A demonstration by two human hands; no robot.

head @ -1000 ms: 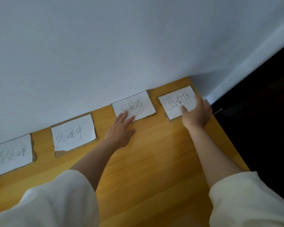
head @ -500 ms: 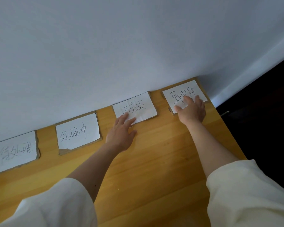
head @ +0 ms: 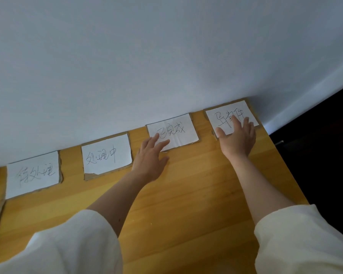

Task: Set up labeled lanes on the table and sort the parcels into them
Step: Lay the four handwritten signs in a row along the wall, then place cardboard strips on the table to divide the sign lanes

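Four white paper labels with dark handwriting lie in a row on the yellow wooden surface [head: 186, 194], right against the white wall [head: 166, 56]. Each sits on a brown cardboard piece. The left hand [head: 150, 162] lies flat with fingers wide, its tips on the third label [head: 174, 133] at 12 o'clock. The right hand [head: 237, 139] presses flat on the fourth label [head: 226, 115] at 1 o'clock. The first label [head: 33, 174] is at 10 o'clock, the second label [head: 106, 155] at 11 o'clock.
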